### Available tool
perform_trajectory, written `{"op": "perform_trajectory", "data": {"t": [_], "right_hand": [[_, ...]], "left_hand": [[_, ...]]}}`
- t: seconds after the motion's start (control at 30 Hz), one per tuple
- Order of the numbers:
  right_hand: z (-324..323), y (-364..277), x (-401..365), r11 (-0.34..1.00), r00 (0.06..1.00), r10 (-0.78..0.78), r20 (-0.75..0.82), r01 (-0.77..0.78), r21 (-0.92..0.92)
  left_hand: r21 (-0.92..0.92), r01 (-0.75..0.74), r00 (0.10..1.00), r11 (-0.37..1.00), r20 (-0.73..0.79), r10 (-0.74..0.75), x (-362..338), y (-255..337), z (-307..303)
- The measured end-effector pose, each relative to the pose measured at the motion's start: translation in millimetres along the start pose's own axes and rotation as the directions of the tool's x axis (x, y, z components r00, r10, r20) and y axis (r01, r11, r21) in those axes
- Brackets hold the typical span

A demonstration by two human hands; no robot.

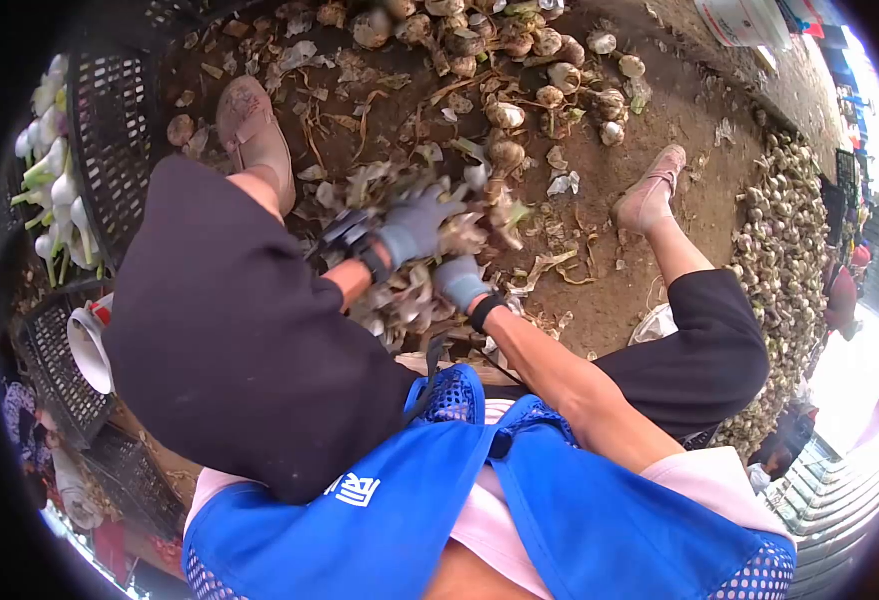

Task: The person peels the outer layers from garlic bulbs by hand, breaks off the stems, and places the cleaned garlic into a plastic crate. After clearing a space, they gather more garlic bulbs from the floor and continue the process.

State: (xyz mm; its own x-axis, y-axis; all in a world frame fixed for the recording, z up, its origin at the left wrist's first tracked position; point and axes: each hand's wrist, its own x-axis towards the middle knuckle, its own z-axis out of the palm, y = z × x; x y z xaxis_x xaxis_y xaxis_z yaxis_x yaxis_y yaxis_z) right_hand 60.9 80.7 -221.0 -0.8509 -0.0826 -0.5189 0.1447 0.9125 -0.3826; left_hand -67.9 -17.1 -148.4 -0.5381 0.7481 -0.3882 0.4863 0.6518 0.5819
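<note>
Both hands wear grey gloves and are close together over a pile of loose garlic skins (400, 300) between the legs. My left hand (415, 228) is blurred, with its fingers apart above the skins and a dark band at the wrist. Just below and to the right, my right hand (460, 283) has its fingers curled in. Against its fingertips is a blurred brownish, papery thing (463, 233), too smeared to identify surely. Garlic bulbs with dry stems (507, 153) lie on the soil beyond the hands.
Black crates (112, 140) stand at left, with pale garlic (60, 190) beside them. A white container (90, 350) is at lower left. A long garlic heap (780, 250) lies at right, and a white bucket (745, 22) at top right. Another person (842, 300) is at the far right.
</note>
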Motion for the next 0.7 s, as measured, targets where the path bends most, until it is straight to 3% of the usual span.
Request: {"op": "perform_trajectory", "data": {"t": [0.03, 0.1, 0.13, 0.17, 0.23, 0.33, 0.37, 0.43, 0.47, 0.5, 0.53, 0.63, 0.7], "right_hand": [[-17.6, -26.4, 0.0, 0.993, 0.987, 0.045, 0.154, -0.027, -0.117], [-52.2, -64.0, -5.3, 0.987, 0.969, 0.11, 0.221, -0.132, 0.088], [-42.2, -72.0, -5.4, 0.982, 0.982, 0.011, 0.189, -0.047, 0.184], [-35.6, -88.0, -7.6, 0.985, 0.976, 0.049, 0.212, -0.082, 0.151], [-30.6, -112.1, -8.1, 0.979, 0.848, -0.196, 0.492, 0.194, 0.056], [-3.7, -124.9, -11.1, 0.945, 0.825, -0.311, 0.473, 0.323, 0.056], [-12.0, -123.2, -8.7, 0.956, 0.793, -0.292, 0.535, 0.242, 0.163], [-9.8, -96.7, -1.8, 0.919, 0.914, -0.272, 0.3, 0.156, 0.361], [-21.5, -83.0, 1.9, 0.931, 0.958, -0.194, 0.212, 0.112, 0.347], [-40.5, -67.9, 13.4, 0.94, 0.989, -0.116, 0.097, 0.078, 0.332], [-30.9, -39.4, 30.8, 0.891, 0.996, -0.085, 0.031, 0.062, 0.45], [-85.3, -18.2, 41.3, 0.956, 0.998, 0.001, -0.061, 0.017, 0.294], [-121.3, -3.0, 49.7, 0.916, 0.994, -0.099, -0.047, 0.109, 0.385]], "left_hand": [[0.014, -0.004, 1.0, 1.0, 0.006, 0.004, -13.9, -12.0, 4.9], [-0.102, 0.079, 0.996, 0.992, -0.03, -0.082, -46.8, -33.2, 8.7], [-0.026, 0.1, 0.991, 0.995, -0.089, -0.102, -65.6, -49.1, 23.0], [0.048, 0.126, 0.981, 0.991, -0.152, -0.117, -87.3, -64.3, 35.7], [0.084, 0.213, 0.977, 0.973, -0.022, -0.212, -143.4, -78.5, 42.8], [0.07, 0.344, 0.939, 0.936, 0.0, -0.345, -215.5, -98.6, 41.5], [0.048, 0.373, 0.928, 0.927, -0.009, -0.373, -231.1, -101.7, 39.6], [-0.004, 0.425, 0.904, 0.905, -0.041, -0.425, -256.2, -107.3, 36.9], [-0.04, 0.441, 0.895, 0.897, -0.063, -0.442, -266.9, -109.8, 35.8], [-0.081, 0.454, 0.884, 0.887, -0.082, -0.46, -277.1, -109.1, 37.5], [-0.146, 0.456, 0.874, 0.878, -0.111, -0.473, -289.2, -105.2, 39.7], [-0.464, 0.459, 0.826, 0.757, -0.091, -0.557, -320.7, -87.3, 37.2], [-0.705, 0.4, 0.787, 0.585, -0.062, -0.613, -339.6, -68.1, 37.5]]}}
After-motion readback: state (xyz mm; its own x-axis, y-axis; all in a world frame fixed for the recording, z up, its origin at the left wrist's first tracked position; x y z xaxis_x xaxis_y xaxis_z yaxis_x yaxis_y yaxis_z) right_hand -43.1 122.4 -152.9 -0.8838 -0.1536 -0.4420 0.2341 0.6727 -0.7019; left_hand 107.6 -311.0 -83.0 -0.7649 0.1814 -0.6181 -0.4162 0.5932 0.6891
